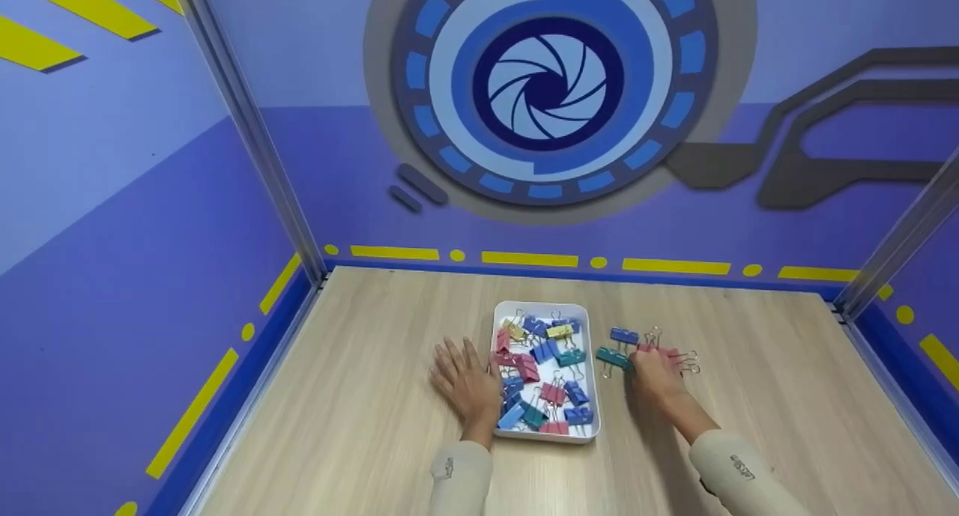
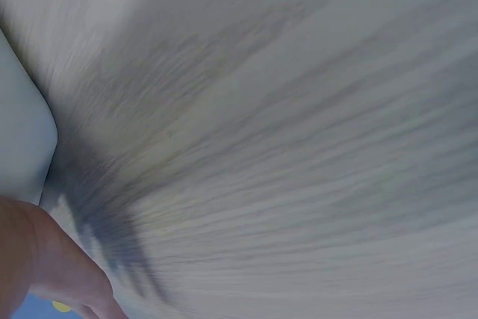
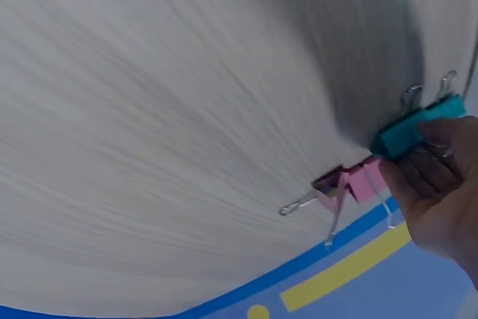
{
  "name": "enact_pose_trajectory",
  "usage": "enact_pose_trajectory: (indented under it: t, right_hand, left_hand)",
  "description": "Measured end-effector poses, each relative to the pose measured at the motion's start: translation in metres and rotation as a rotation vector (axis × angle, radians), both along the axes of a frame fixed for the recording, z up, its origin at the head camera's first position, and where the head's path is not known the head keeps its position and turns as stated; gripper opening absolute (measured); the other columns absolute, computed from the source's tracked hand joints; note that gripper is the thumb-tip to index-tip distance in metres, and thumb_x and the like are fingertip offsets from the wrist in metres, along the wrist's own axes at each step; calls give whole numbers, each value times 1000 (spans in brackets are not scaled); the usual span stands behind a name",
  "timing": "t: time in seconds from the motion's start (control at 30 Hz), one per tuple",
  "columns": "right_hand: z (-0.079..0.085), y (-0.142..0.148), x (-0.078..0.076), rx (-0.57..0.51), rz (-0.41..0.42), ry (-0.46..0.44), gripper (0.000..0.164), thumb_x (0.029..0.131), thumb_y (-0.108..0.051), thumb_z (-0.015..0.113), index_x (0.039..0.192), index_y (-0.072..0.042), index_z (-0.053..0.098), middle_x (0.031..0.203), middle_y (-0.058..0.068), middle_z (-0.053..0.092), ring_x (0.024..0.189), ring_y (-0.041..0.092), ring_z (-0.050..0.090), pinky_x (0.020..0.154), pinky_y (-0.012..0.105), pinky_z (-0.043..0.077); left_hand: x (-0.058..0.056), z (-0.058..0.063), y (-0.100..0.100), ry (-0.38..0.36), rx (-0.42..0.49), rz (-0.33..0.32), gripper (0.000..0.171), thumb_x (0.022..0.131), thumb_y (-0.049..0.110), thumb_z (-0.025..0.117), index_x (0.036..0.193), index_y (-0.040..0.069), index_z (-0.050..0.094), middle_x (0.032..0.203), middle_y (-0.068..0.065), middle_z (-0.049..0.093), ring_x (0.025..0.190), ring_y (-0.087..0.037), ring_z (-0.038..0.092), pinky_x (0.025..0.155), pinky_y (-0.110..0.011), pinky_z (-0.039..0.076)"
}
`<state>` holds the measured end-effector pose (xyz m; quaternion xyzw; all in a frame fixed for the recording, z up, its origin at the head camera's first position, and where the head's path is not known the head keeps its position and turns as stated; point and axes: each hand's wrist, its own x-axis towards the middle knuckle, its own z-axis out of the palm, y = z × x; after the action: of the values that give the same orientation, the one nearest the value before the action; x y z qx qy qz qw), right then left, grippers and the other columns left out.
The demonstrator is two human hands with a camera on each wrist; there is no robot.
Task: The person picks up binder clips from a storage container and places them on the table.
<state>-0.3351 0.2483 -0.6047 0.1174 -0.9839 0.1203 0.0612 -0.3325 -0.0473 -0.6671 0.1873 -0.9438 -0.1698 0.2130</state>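
Observation:
A white tray point(image 1: 592, 396) on the table holds several binder clips in blue, red, teal and yellow. Flat beside its left wall lies my left hand point(image 1: 468, 385), fingers spread and straight, its thumb side against the tray. To the tray's right, my right hand point(image 1: 658, 380) is at a loose group of clips. In the right wrist view its thumb and fingers pinch a teal binder clip point(image 3: 403, 136); the fingertips are partly hidden. Pink binder clips point(image 3: 366, 179) lie right by these fingers. A blue binder clip point(image 1: 624, 335) lies just beyond in the head view.
The wooden table point(image 1: 374, 381) meets a blue-purple back wall point(image 1: 315, 171) with yellow marks. Side panels with metal posts point(image 1: 262, 149) enclose it left and right. In the left wrist view, the tray's corner point(image 2: 26, 125) stands at the left edge.

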Motion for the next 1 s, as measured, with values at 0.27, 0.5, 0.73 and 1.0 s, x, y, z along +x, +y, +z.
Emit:
enact_pose_trajectory:
  t: [0.27,0.5,0.73,1.0]
  right_hand:
    - [42,-47,-10,-102,43,-87,17,91,3,65,106,9,71,91,21,73,68,21,56,60,38,56]
    - [29,-81,-14,-71,278,-126,28,86,9,68,114,8,72,102,26,75,80,29,70,70,45,62]
    - [0,-98,-14,51,232,-32,6,90,9,62,89,7,68,82,24,68,72,37,66,67,52,58]
    - [-3,-110,-18,178,210,49,6,88,8,66,84,3,68,80,21,68,76,37,68,71,50,61]
  left_hand:
    - [-2,-1,-3,0,-20,16,64,99,51,55,151,15,51,165,-17,36,153,-41,32,123,-64,25]
    - [-2,-1,0,-1,-9,12,64,98,50,57,151,14,51,165,-17,35,154,-41,29,123,-64,24]
    - [-5,-5,3,6,-32,6,66,98,53,55,151,14,51,165,-18,35,153,-42,31,122,-65,26]
    - [-4,-4,0,7,-27,9,66,98,52,56,151,13,51,164,-18,36,153,-42,31,121,-65,27]
